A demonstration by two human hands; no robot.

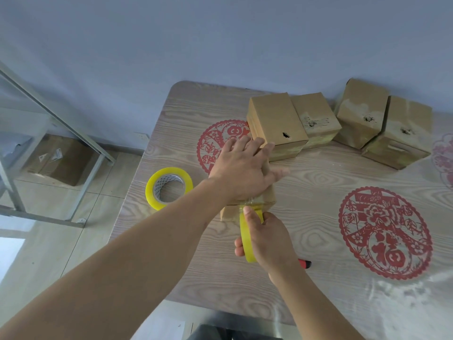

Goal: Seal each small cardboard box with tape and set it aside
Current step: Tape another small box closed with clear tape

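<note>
A small cardboard box [268, 196] lies in the middle of the wooden table [318, 182], mostly hidden under my left hand [242, 170], which presses flat on its top with straight fingers. Just in front of it my right hand [269, 238] grips a yellow tape roll [246, 238] held on edge. A clear strip of tape runs from the roll onto the box's near edge. Several taped cardboard boxes [277, 121] stand in a row along the table's far side.
A second yellow tape roll [169, 187] lies flat near the table's left edge. A red-handled tool [305, 263] peeks out behind my right wrist. Red paper-cut decorations [384, 231] cover the tabletop. A metal frame and a large carton [58, 159] stand on the floor to the left.
</note>
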